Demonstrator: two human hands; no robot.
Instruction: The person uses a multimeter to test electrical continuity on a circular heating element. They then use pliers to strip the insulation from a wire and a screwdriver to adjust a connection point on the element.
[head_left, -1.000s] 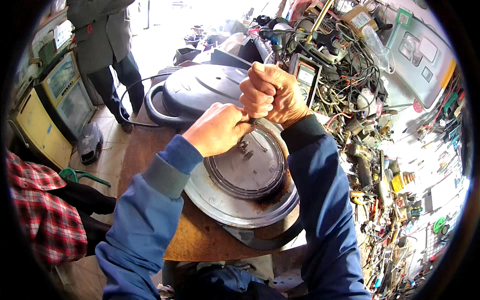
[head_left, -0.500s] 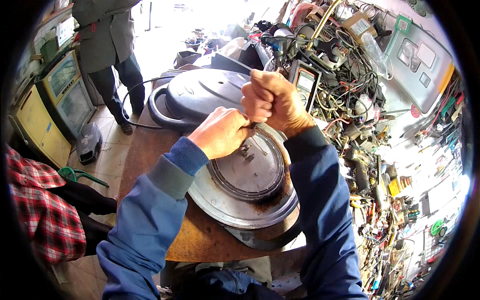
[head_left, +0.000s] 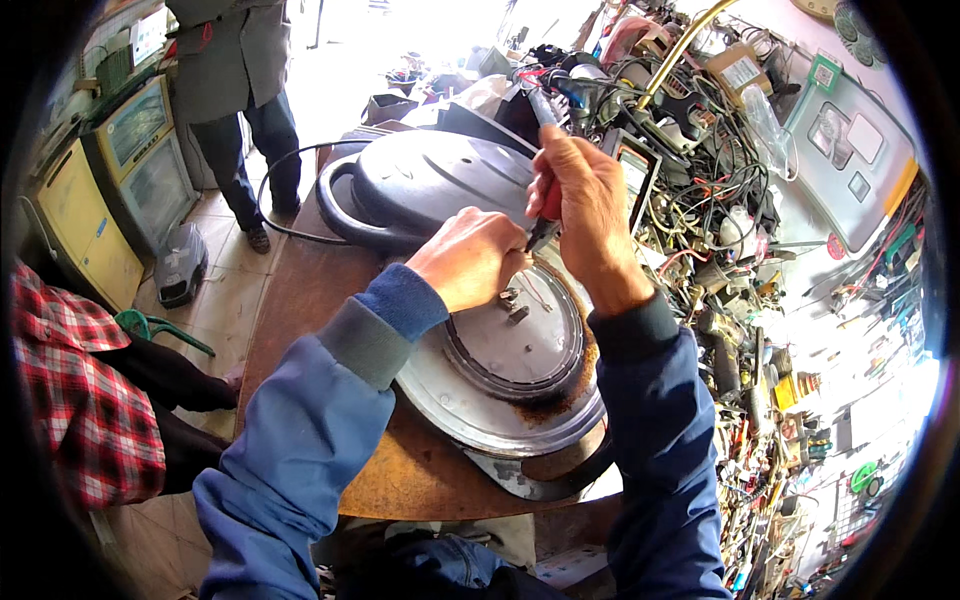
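Observation:
On the brown table lies an upturned round metal pan (head_left: 440, 375), its inner disc rimmed by a dark ring with rust at the right. Small metal terminals (head_left: 517, 313) and thin wires stand up from the disc. Above its far edge, my left hand (head_left: 470, 258) is closed in a pinch; what its fingers hold is hidden. My right hand (head_left: 585, 205) is wrapped around a red-handled tool (head_left: 551, 200), its dark end pointing down beside my left fingertips. The kind of tool cannot be made out. Behind my hands rests a dark oval cover (head_left: 430, 180) with a loop handle.
Tangled cables, tools and parts pile up along the right (head_left: 690, 190), with a grey plastic case (head_left: 850, 150) beyond. A person in a grey coat (head_left: 230, 60) stands at far left; another in a red checked shirt (head_left: 85, 390) is nearer. A black cable (head_left: 268, 190) loops past the table edge.
The whole view has shifted slightly. My right hand has turned and moved a little away from my left, showing the red handle. My left hand stays pinched.

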